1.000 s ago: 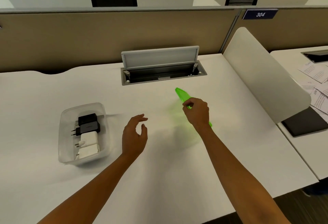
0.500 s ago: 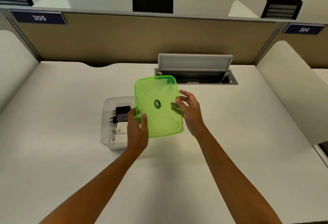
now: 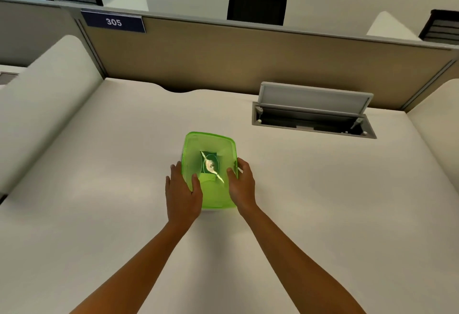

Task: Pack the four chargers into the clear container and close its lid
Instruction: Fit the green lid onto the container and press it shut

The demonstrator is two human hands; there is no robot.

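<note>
A translucent green lid (image 3: pixel 210 149) lies flat over the clear container at the middle of the white desk (image 3: pixel 323 202), hiding the container's walls. Dark and pale shapes of the chargers (image 3: pixel 210 164) show dimly through the green plastic. My left hand (image 3: pixel 182 192) holds the lid's left near edge, thumb on top. My right hand (image 3: pixel 242 184) grips the right near edge the same way. Both hands press on the lid from its two sides.
An open grey cable hatch (image 3: pixel 313 110) is set into the desk at the back right. A tan partition (image 3: pixel 248 57) with a blue "305" sign (image 3: pixel 113 21) runs along the back. White curved side dividers (image 3: pixel 47 105) stand at both sides.
The green lid, held up and tilted beside the container half a second ago, now sits on top of it. Both hands came down with it to its sides.
</note>
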